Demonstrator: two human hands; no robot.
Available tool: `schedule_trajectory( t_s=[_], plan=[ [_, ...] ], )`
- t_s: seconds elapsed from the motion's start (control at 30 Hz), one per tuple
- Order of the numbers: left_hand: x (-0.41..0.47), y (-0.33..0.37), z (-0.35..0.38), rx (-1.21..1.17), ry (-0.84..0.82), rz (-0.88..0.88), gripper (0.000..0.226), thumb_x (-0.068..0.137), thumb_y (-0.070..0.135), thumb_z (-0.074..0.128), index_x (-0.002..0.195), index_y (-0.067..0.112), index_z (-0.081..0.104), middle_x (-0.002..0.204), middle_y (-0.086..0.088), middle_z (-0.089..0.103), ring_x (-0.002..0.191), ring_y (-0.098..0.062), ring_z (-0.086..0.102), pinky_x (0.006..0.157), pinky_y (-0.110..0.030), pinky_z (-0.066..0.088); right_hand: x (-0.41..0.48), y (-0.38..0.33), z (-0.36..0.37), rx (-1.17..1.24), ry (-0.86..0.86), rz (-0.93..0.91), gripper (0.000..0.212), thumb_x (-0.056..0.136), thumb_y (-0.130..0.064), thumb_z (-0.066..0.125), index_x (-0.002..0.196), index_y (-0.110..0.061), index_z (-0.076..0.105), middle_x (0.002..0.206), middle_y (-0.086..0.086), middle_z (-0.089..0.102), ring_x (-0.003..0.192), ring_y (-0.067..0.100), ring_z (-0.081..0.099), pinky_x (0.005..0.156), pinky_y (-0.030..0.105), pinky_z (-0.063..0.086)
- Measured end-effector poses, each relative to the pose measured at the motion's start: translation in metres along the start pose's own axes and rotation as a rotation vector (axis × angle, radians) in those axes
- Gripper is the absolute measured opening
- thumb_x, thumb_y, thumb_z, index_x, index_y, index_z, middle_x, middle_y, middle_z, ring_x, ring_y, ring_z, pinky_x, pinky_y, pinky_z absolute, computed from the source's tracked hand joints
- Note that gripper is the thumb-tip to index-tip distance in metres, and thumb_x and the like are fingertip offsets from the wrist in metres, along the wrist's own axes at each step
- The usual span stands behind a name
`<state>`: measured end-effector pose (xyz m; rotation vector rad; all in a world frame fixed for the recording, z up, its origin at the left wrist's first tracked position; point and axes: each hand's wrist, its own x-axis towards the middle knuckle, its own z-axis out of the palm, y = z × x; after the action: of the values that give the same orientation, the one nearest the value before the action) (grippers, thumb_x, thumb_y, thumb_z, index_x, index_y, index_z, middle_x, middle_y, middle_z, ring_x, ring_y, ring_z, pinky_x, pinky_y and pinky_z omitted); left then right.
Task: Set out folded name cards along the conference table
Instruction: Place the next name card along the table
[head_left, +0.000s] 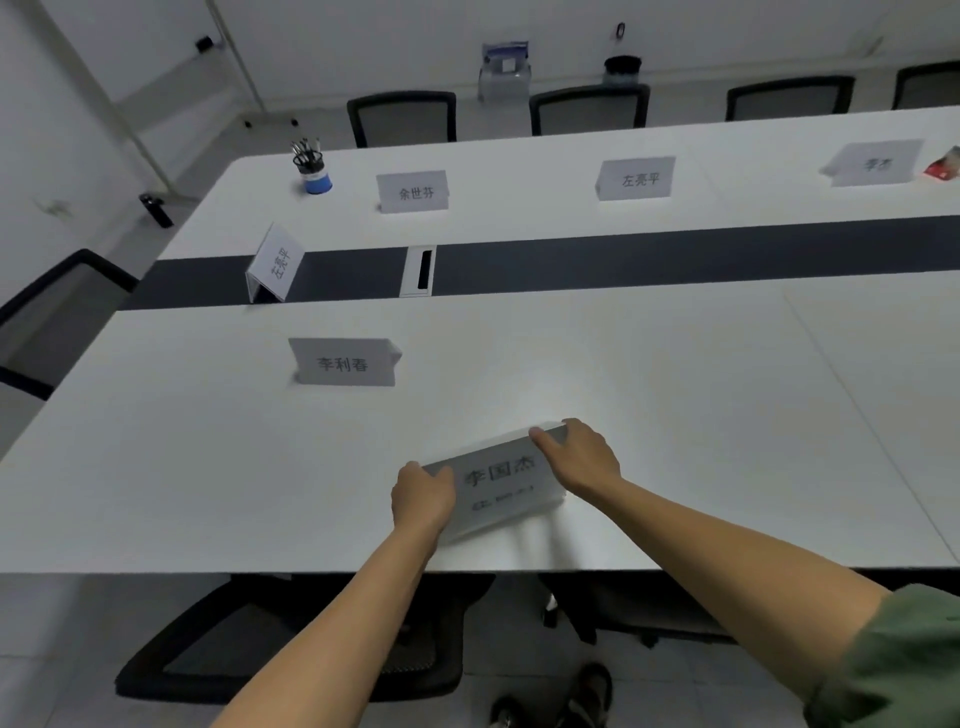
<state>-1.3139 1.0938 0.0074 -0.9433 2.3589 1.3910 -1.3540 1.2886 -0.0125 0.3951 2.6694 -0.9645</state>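
Now our left hand (422, 493) curls its fingers round the left end of the folded name card (501, 486), and our right hand (584, 457) pinches the far right corner of it. The card lies askew on the white table (675, 415), close to the near edge. Beyond it stand a second card (345, 362) and, on the dark strip (623, 260), a third card (274, 264).

The left forearm (332, 623) and right forearm (727, 540) reach forward side by side, the right one coming out of a green sleeve (904, 654). The left hand (423, 496) curls round the left end of a name card (501, 483), thumb on its face. The right hand (582, 457) grips its far right corner, thumb along the top edge.
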Motion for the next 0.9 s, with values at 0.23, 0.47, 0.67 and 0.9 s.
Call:
schedule_trajectory(
  t_s=[0.23, 0.47, 0.67, 0.9],
  plan=[
    [-0.014, 0.058, -0.021, 0.063, 0.122, 0.284, 0.034, 0.088, 0.012, 0.047, 0.060, 0.015, 0.026, 0.059, -0.002, 0.032, 0.055, -0.021, 0.028, 0.052, -0.030, 0.021, 0.005, -0.040, -0.071, 0.040, 0.163, -0.084, 0.051, 0.095, -0.057, 0.037, 0.099, -0.010, 0.057, 0.090, 0.005, 0.064, 0.077, 0.024, 0.062, 0.065, 0.035, 0.050],
    [-0.026, 0.136, 0.014, 0.046, -0.004, 0.396, 0.029, 0.094, 0.018, 0.046, 0.067, 0.010, 0.039, 0.075, -0.010, 0.054, 0.056, -0.017, 0.040, 0.049, -0.025, 0.029, 0.030, -0.038, -0.161, 0.050, 0.280, -0.061, 0.054, 0.096, -0.055, 0.039, 0.098, -0.007, 0.063, 0.089, 0.009, 0.067, 0.077, 0.027, 0.062, 0.064, 0.033, 0.048],
    [-0.024, 0.193, 0.079, 0.061, -0.150, 0.385, 0.029, 0.094, 0.017, 0.045, 0.113, -0.003, 0.053, 0.100, -0.014, 0.057, 0.071, -0.020, 0.046, 0.046, -0.024, 0.031, 0.073, -0.001, -0.220, 0.136, 0.258, -0.002, 0.052, 0.096, -0.050, 0.043, 0.096, -0.004, 0.067, 0.087, 0.011, 0.069, 0.079, 0.029, 0.063, 0.059, 0.031, 0.045],
    [0.008, 0.246, 0.184, 0.045, -0.227, 0.276, 0.028, 0.093, 0.018, 0.045, 0.114, -0.001, 0.050, 0.114, -0.017, 0.058, 0.086, -0.026, 0.052, 0.051, -0.025, 0.038, 0.160, 0.067, -0.265, 0.176, 0.171, 0.052, 0.043, 0.095, -0.046, 0.047, 0.097, -0.005, 0.061, 0.091, 0.011, 0.069, 0.084, 0.029, 0.064, 0.068, 0.034, 0.048]
  ],
)
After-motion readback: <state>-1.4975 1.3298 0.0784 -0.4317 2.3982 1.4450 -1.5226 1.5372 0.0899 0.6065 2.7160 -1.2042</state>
